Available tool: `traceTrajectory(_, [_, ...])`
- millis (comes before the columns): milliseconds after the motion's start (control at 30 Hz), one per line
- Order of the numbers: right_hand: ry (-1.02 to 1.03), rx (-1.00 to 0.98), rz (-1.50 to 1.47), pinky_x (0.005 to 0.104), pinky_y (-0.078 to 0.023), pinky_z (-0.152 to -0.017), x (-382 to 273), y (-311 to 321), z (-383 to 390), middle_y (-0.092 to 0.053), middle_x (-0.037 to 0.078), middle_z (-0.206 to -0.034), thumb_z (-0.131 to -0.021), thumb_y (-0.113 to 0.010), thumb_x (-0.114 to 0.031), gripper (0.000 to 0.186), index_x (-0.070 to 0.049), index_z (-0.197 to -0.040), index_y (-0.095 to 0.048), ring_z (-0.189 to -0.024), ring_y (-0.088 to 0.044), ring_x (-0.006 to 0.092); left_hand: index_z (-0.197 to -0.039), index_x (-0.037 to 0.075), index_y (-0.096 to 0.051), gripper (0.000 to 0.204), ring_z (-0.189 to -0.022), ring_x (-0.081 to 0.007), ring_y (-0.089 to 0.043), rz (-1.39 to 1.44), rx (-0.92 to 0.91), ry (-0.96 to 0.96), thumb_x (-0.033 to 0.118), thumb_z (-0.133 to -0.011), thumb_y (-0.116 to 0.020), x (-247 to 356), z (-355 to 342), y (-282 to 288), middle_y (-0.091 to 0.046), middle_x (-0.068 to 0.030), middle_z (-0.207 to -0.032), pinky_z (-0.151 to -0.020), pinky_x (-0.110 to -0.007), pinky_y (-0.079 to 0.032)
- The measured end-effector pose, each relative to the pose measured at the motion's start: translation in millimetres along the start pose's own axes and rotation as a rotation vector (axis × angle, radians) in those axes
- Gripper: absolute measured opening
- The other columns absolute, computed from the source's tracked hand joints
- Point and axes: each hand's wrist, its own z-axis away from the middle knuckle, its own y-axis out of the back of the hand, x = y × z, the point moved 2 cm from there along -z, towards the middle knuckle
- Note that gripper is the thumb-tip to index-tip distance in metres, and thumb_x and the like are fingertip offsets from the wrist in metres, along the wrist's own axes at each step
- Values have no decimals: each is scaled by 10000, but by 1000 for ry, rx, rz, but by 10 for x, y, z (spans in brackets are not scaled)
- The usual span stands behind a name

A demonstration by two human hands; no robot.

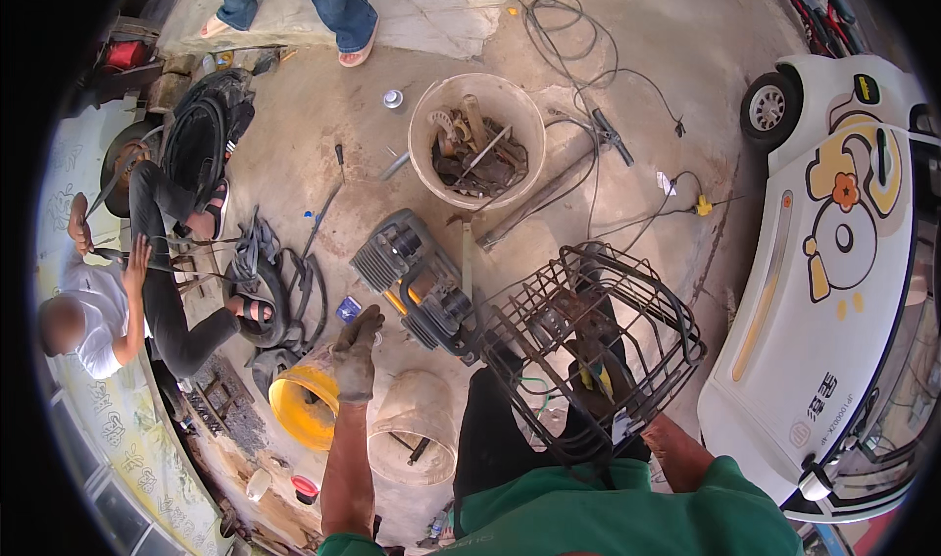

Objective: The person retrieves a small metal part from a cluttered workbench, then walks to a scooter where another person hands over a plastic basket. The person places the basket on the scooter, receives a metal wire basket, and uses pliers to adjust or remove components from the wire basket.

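A black wire basket (676,326) is tilted over my knees. My right forearm passes behind its near rim, and the bars mostly cover my right hand (610,397), which appears to grip the basket. Something narrow and yellow-green (594,381) shows among the bars there, too covered to name. My left hand (356,348), in a grey-brown work glove, is held out to the left with slightly bent fingers and nothing visible in it. It is nearest the tilted yellow bucket (277,399) and a small blue packet (349,309). A motor-like machine (400,262) stands before me.
A white bucket (420,154) of rusty metal parts stands ahead. Cables (564,51) and a clamp (613,136) lie beyond it. Another pale bucket (412,443) sits near my left arm. A co-worker (113,311) sits left; another person (314,2) stands ahead. A white vehicle (833,291) stands right.
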Motion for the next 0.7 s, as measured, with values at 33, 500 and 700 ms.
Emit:
traceTrajectory(33, [-2, -33, -10, 327, -529, -749, -2, 93, -94, -638, 61, -1044, -919, -702, -62, 480, -75, -1363, -519, -864, -632, 180, -1275, -27, -688, 293, -1087, -172, -672, -13, -19, -77, 98, -1021, -612, 200, -105, -165, -725, -109, -1210, -975, -291, -488])
traceTrajectory(500, [20, -263, 190, 298, -534, -778, -375, 1897, -987, -624, 52, -1108, -880, -713, -12, 788, -123, -1577, -363, -943, -620, 172, -1314, 72, -686, 495, -1175, -288, -678, -956, -126, -169, 392, -941, -621, 663, -2603, -3092, -711, -177, -1252, -991, -389, -518])
traceTrajectory(700, [-338, -177, -400, 265, -562, -771, -189, 2166, -1032, -640, 28, -1131, -895, -788, -261, 585, -128, -1401, -527, -948, -633, 106, -1117, 108, -716, 345, -1100, -364, -699, -1357, -215, -32, 336, -930, -536, -96, -3253, -3654, -731, -180, -1166, -951, -467, -534])
